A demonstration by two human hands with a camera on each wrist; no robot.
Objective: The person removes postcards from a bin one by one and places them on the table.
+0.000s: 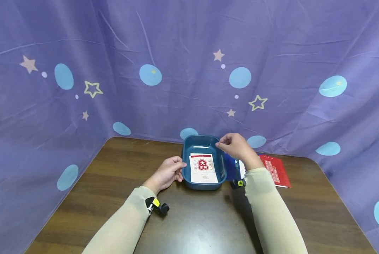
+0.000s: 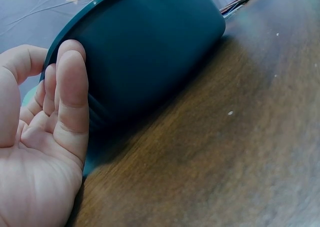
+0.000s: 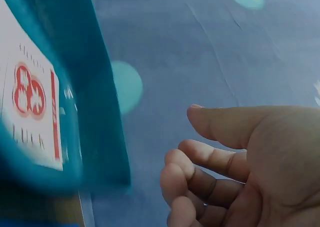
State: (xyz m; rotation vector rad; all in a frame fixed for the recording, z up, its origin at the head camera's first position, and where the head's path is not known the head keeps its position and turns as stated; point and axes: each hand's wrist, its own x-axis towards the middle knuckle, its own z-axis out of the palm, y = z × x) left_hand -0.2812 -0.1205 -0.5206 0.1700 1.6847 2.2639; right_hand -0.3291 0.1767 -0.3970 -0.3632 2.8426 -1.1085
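A teal plastic box (image 1: 204, 186) with rounded corners is in the middle of the head view. Inside it lies a white card (image 1: 203, 176) printed with a red emblem and "GOOD LUCK". My left hand (image 1: 167, 173) pinches the box's left rim, thumb on one side and fingers against the outer wall, as the left wrist view also shows. By the far right corner of the box is my right hand (image 1: 237, 146), its fingers loosely bent. The right wrist view shows that hand (image 3: 225, 167) apart from the box wall (image 3: 100, 97), with nothing in it.
Right of the box, a shiny blue item (image 1: 232, 167) is partly hidden by my right forearm. Beyond it lies a red printed packet (image 1: 275, 171). The brown wooden table (image 1: 183, 225) ends at a purple curtain (image 1: 189, 106) behind and at both sides.
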